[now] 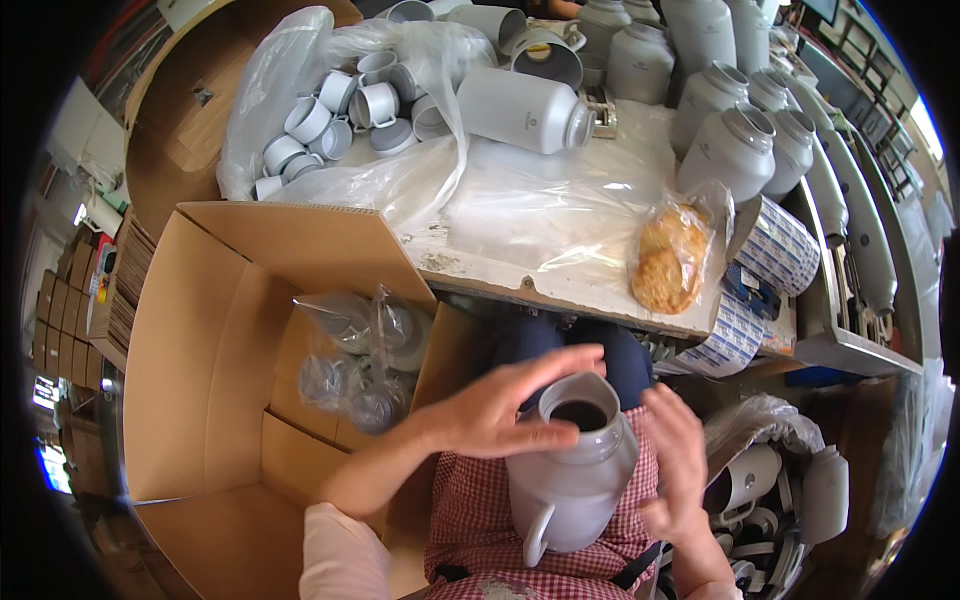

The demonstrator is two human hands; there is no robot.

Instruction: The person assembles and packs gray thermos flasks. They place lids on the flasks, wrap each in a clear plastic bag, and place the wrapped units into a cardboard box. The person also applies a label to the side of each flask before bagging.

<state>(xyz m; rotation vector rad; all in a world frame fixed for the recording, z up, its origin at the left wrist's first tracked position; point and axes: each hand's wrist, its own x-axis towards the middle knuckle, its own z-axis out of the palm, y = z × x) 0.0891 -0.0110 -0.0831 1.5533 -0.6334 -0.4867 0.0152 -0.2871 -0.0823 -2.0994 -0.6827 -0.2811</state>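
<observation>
A grey thermos jug body (pixel 570 505) with a side handle and a dark open mouth rests upright on my lap, on a red checked apron (pixel 470 500). My left hand (pixel 505 400) is at its neck with thumb and fingers stretched apart. The thumb lies against the collar and the fingers reach along the far side of the rim; no firm grip shows. On the other side my right hand (pixel 678 455), slightly blurred, has its fingers extended near the jug's wall. Whether it touches the wall I cannot tell.
An open cardboard box (pixel 200 350) at the left holds plastic-bagged grey parts (pixel 375 350). On the table ahead are a bag of grey cups (pixel 340 110), a jug lying on its side (pixel 520 110), several upright jugs (pixel 730 150) and bagged bread (pixel 670 255). A bin of parts (pixel 760 490) stands right.
</observation>
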